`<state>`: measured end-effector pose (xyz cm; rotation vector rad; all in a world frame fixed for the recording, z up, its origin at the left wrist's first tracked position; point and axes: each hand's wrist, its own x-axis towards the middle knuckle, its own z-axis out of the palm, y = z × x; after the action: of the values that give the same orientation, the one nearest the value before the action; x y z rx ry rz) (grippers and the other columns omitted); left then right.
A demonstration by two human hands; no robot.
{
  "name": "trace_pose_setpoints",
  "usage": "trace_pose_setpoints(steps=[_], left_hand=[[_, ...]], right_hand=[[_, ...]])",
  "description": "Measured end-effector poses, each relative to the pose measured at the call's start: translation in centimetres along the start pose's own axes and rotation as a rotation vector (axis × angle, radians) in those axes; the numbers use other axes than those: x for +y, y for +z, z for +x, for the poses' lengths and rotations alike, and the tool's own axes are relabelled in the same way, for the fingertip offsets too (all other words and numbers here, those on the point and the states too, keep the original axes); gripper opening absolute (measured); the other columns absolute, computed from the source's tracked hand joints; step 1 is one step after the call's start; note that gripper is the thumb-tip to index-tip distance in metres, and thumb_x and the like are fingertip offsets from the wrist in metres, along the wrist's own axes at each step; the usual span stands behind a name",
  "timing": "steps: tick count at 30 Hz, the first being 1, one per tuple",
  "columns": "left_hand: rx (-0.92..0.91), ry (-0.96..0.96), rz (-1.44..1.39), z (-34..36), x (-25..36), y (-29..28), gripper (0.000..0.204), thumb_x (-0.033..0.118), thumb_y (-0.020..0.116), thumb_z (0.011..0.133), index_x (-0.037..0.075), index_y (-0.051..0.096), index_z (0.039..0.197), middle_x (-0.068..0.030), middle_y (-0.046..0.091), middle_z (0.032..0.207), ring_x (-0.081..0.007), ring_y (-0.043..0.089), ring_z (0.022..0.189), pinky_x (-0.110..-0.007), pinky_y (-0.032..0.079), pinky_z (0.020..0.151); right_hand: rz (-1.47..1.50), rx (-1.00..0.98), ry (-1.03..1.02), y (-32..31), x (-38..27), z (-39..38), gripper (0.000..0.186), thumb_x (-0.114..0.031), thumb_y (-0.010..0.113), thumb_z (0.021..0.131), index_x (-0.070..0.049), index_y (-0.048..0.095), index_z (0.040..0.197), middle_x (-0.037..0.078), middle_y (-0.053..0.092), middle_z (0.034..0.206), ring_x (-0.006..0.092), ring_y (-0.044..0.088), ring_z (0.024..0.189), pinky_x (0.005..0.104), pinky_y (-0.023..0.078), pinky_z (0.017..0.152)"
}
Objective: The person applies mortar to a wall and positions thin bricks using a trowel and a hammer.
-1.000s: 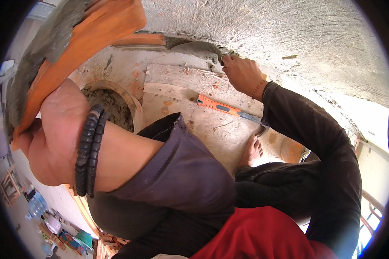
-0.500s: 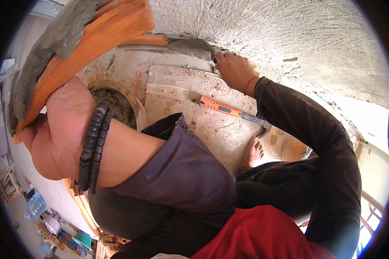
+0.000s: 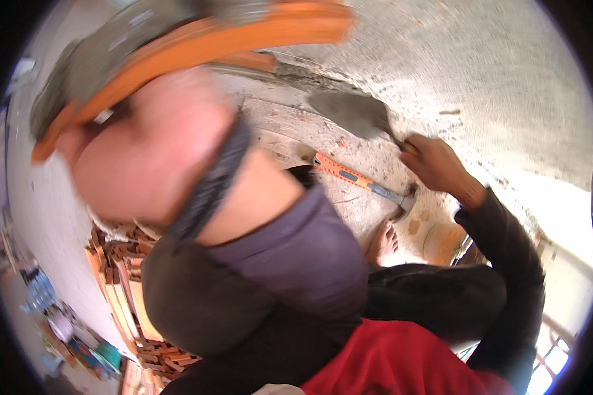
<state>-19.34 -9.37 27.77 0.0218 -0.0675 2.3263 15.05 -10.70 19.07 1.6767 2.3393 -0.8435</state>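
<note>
My left hand (image 3: 151, 151), smeared by motion, is closed around an orange clay brick (image 3: 270, 29) raised at the upper left. Grey wet mortar (image 3: 118, 49) coats the brick's upper side. Its fingers are mostly hidden behind the palm and the brick. My right hand (image 3: 438, 164) grips the handle of a pointing trowel (image 3: 356, 112), whose grey blade extends left, close to the foot of the wall. Below the trowel, a claw hammer (image 3: 349, 174) with an orange and grey handle lies on the dusty surface, touched by neither hand.
A rough cement wall (image 3: 507, 79) rises at the upper right. Along its base runs a mortar line with an orange brick (image 3: 254, 61). My bare foot (image 3: 383, 243) rests beside an orange-brown round object (image 3: 441, 243). Stacked bricks (image 3: 145, 316) and a blue water jug (image 3: 39, 293) stand lower left.
My right hand has drawn back from the wall base toward me, bringing the trowel blade into view. My left hand has moved right with the mortared brick, now covering the round mortar container.
</note>
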Motion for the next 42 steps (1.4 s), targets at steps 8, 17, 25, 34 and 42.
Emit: trace_pose_setpoints(steps=[8, 17, 25, 34, 42], left_hand=[[0.033, 0.447, 0.251, 1.1, 1.8, -0.7, 0.024, 0.019, 0.048, 0.099, 0.003, 0.061, 0.111, -0.0102, 0.061, 0.108, -0.0232, 0.055, 0.105, -0.040, 0.047, 0.094], [0.014, 0.478, 0.203, 3.6, 4.3, -1.7, 0.031, 0.029, 0.048, 0.100, 0.005, 0.060, 0.115, -0.0065, 0.055, 0.095, -0.0218, 0.051, 0.089, -0.039, 0.047, 0.082], [0.083, 0.082, 0.069, -0.4, -7.2, -1.5, 0.037, 0.038, 0.049, 0.102, 0.006, 0.060, 0.118, -0.0032, 0.050, 0.083, -0.0205, 0.047, 0.075, -0.038, 0.047, 0.072], [0.164, -0.486, 0.028, -7.2, -15.0, 2.8, 0.025, 0.026, 0.057, 0.100, 0.003, 0.062, 0.107, -0.0085, 0.065, 0.095, -0.0169, 0.062, 0.089, -0.032, 0.054, 0.080], [0.215, -0.553, 0.072, -2.3, -12.1, 0.4, 0.024, 0.019, 0.050, 0.100, 0.000, 0.061, 0.110, -0.0125, 0.064, 0.110, -0.0227, 0.060, 0.105, -0.037, 0.050, 0.094]], right_hand=[[-0.154, 0.092, 0.364, -9.8, 6.5, -22.6, 0.020, -0.017, 0.051, 0.097, 0.001, 0.059, 0.096, 0.011, 0.052, 0.064, 0.0192, 0.048, 0.054, 0.0360, 0.039, 0.052], [-0.183, -0.007, 0.856, -12.1, 11.5, -41.9, 0.020, -0.015, 0.055, 0.090, 0.004, 0.064, 0.093, 0.012, 0.060, 0.067, 0.0228, 0.055, 0.052, 0.0374, 0.044, 0.047], [-0.290, -0.263, 1.180, -6.6, 9.4, -49.9, 0.031, -0.031, 0.068, 0.081, -0.002, 0.071, 0.088, 0.020, 0.066, 0.072, 0.0343, 0.064, 0.061, 0.0449, 0.049, 0.060], [-0.285, -0.110, 1.204, -4.7, 8.6, -47.2, 0.020, -0.026, 0.068, 0.079, -0.011, 0.077, 0.089, 0.015, 0.072, 0.088, 0.0343, 0.068, 0.084, 0.0451, 0.054, 0.077], [-0.404, -0.290, 1.132, -3.4, 13.1, -40.4, 0.026, -0.034, 0.066, 0.077, -0.013, 0.078, 0.086, 0.018, 0.071, 0.083, 0.0350, 0.069, 0.079, 0.0476, 0.054, 0.072]])
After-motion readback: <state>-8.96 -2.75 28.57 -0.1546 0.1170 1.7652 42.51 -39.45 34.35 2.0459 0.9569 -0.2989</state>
